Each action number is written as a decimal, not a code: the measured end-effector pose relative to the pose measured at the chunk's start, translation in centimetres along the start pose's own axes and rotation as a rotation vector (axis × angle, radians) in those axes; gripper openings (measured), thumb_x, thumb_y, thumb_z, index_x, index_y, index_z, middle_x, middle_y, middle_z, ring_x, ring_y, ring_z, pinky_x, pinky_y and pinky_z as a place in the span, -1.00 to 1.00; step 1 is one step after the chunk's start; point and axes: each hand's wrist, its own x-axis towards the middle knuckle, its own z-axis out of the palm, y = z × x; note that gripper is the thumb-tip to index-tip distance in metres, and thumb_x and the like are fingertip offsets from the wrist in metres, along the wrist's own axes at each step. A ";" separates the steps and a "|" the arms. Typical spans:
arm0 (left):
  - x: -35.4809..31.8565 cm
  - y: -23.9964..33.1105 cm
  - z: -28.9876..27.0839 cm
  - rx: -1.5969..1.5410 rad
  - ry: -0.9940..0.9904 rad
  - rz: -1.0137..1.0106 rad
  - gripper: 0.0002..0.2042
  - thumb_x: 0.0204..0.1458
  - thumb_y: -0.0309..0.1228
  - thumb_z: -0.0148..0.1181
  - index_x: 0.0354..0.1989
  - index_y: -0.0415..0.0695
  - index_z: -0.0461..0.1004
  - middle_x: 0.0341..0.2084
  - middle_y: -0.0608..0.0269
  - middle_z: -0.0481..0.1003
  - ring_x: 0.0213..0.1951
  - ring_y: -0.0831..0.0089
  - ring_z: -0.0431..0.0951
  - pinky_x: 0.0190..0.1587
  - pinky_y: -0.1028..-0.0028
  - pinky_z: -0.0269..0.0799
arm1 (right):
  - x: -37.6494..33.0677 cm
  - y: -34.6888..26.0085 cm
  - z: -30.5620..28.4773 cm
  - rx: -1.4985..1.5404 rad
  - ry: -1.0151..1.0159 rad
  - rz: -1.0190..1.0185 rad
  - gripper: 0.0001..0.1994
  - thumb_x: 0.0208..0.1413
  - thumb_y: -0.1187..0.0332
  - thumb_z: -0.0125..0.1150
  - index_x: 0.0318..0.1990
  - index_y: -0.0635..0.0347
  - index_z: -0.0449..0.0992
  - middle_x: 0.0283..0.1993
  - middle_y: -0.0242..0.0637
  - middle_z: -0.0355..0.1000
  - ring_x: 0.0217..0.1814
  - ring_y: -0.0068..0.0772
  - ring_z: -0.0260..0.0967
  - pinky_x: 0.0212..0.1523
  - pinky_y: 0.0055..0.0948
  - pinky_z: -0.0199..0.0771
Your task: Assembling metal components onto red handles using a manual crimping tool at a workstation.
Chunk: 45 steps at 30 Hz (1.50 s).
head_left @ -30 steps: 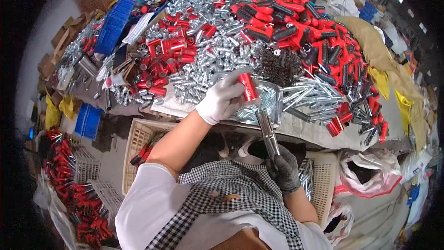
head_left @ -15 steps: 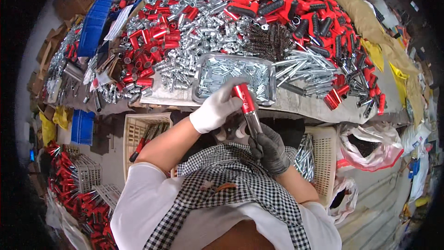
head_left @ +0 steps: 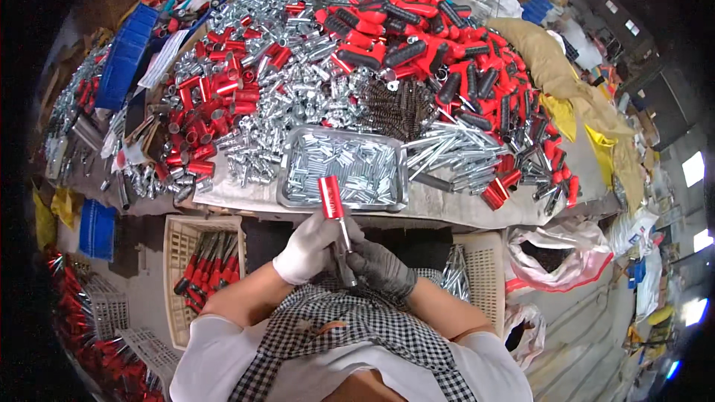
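Observation:
My left hand [head_left: 309, 249], in a white glove, and my right hand [head_left: 381, 266], in a dark grey glove, meet close to my chest below the table edge. Together they hold one tool upright: a red sleeve [head_left: 331, 197] on a thin silver metal shaft [head_left: 345, 249]. The left hand grips it just under the red sleeve, the right hand grips the lower end. Directly beyond the hands sits a metal tray [head_left: 287, 192] filled with small silver pins.
The table carries heaps of red tubes [head_left: 201, 115], silver metal parts [head_left: 298, 82], dark springs [head_left: 395, 108], red-and-black handles [head_left: 462, 67] and long silver rods [head_left: 454, 152]. Beige baskets stand below at left [head_left: 186, 253] and right [head_left: 484, 283]. Blue bins [head_left: 126, 63] lie far left.
Both hands have drawn back from the tray toward my body. The red sleeve, earlier held apart by the left hand, now sits on the shaft the right hand holds.

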 end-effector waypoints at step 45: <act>3.0 1.5 -1.8 1.075 0.025 0.278 -0.75 -0.19 -0.39 0.37 -0.30 -0.16 0.54 -0.48 0.02 0.53 -0.42 0.07 0.59 -0.34 0.25 0.49 | 2.7 -16.4 -12.0 -0.905 0.239 -0.237 -0.21 0.08 0.18 0.27 0.40 0.16 0.00 -0.26 -0.05 0.51 -0.21 -0.08 0.52 -0.10 -0.21 0.47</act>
